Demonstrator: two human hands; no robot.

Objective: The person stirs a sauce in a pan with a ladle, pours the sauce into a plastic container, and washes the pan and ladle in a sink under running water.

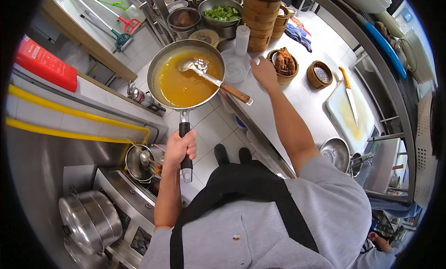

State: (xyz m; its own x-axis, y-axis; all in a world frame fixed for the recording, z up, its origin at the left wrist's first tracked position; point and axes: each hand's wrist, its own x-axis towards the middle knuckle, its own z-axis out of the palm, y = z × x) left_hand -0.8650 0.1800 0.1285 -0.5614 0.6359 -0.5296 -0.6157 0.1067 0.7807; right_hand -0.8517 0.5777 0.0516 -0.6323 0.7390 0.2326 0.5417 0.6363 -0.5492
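Note:
My left hand (181, 147) is wrapped around the black handle of a frying pan (153, 90), held up beside the counter. Yellow-orange sauce (179, 85) fills much of the pan. A ladle (234, 92) with a wooden handle rests in it, its handle sticking out over the rim. My right hand (265, 73) reaches over the counter, fingers apart, between a clear plastic container (235, 69) and a small bamboo steamer (288, 78) holding brown, glossy food. Whether its fingertips touch either is unclear. A translucent squeeze bottle (242, 40) stands just beyond.
Stacked bamboo steamers (260, 22) and a bowl of chopped greens (221, 12) stand at the back. A knife (350, 97) lies on a cutting board (334, 104) to the right. A stove (132, 199) with a large pot (90, 220) is at lower left. Another person (383, 243) shows at lower right.

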